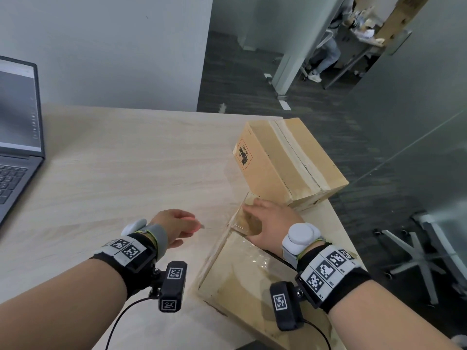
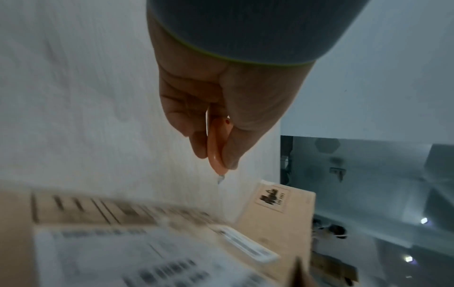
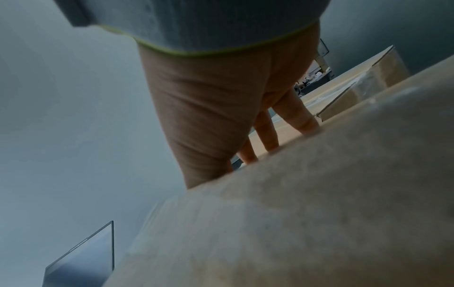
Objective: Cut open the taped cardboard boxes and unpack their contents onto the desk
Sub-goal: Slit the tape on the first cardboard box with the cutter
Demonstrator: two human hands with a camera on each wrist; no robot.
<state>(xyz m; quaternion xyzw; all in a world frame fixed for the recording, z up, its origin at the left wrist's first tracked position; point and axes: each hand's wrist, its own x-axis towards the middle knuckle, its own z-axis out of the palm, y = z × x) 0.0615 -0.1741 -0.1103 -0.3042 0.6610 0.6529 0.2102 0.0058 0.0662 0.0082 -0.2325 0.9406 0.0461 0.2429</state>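
Note:
A taped cardboard box (image 1: pixel 240 279) lies at the desk's right front edge, its top covered in clear tape. My right hand (image 1: pixel 267 221) rests flat on the far end of its top, fingers spread (image 3: pixel 297 114). My left hand (image 1: pixel 177 226) hovers over the desk just left of that box and grips a small orange box cutter (image 2: pixel 217 143), its short blade tip (image 2: pixel 220 178) pointing out past the fingers. A second taped cardboard box (image 1: pixel 285 160) with a red printed label sits behind, near the desk's right edge; it also appears in the left wrist view (image 2: pixel 282 203).
An open grey laptop (image 1: pixel 17 137) stands at the desk's left. The light wooden desk (image 1: pixel 126 160) stretches between it and the boxes. Beyond the right edge are dark carpet, a glass wall and an office chair base (image 1: pixel 424 256). A seated person (image 1: pixel 326 54) is far behind.

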